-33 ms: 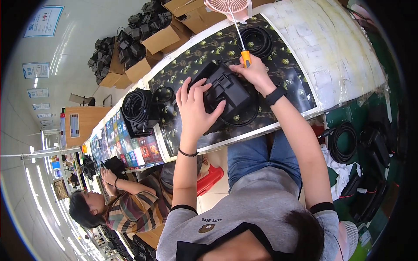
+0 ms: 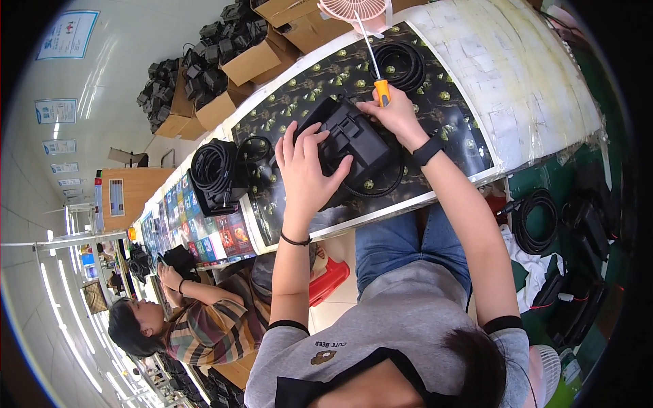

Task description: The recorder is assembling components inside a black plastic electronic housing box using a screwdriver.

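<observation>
A black plastic housing (image 2: 364,146) with a raised latch-like block and a cable lies on the dark patterned mat in front of me. Spread across its left side is my left hand (image 2: 304,160), fingers apart, thumb resting near the block. My right hand (image 2: 396,115) is closed around a screwdriver (image 2: 383,92) with an orange-yellow handle; its long metal shaft points away from me, toward the far edge. The fingertips of that hand are at the housing's far right corner, and whether they touch it I cannot tell.
A coiled black cable (image 2: 401,66) lies beyond my right hand. To the left sits another black unit with coiled cable (image 2: 219,173). A pink fan (image 2: 355,10) stands at the far edge. Cardboard boxes (image 2: 255,61) hold black units beyond the table. A co-worker (image 2: 204,313) sits at left.
My right hand and the screwdriver have shifted very slightly to the left. My left hand and the housing look the same.
</observation>
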A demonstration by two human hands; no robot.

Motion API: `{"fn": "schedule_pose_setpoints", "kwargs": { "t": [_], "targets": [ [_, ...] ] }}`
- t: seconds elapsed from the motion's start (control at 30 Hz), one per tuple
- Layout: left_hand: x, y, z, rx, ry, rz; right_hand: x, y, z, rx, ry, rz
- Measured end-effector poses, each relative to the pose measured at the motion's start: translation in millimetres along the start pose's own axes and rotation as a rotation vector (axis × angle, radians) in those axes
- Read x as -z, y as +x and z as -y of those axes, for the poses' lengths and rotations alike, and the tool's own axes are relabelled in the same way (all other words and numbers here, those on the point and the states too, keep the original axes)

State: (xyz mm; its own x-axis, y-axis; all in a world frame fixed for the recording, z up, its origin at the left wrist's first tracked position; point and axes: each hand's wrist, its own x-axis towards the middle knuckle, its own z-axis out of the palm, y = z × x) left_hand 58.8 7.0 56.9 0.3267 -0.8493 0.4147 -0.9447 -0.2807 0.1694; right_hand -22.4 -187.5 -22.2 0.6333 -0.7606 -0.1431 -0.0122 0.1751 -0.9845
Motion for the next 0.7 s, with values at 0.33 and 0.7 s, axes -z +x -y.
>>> {"fn": "schedule_pose_setpoints", "kwargs": {
  "t": [0.33,0.7],
  "targets": [
    [-0.8,0.1,-1.2,0.053,-0.029,-0.009,37.0,-3.2,2.3,0.623,-0.713,-0.301],
    [-2.6,10.9,26.8,0.077,-0.012,-0.110,77.2,-47.5,13.1,0.507,-0.870,-0.204]
  ]
}}
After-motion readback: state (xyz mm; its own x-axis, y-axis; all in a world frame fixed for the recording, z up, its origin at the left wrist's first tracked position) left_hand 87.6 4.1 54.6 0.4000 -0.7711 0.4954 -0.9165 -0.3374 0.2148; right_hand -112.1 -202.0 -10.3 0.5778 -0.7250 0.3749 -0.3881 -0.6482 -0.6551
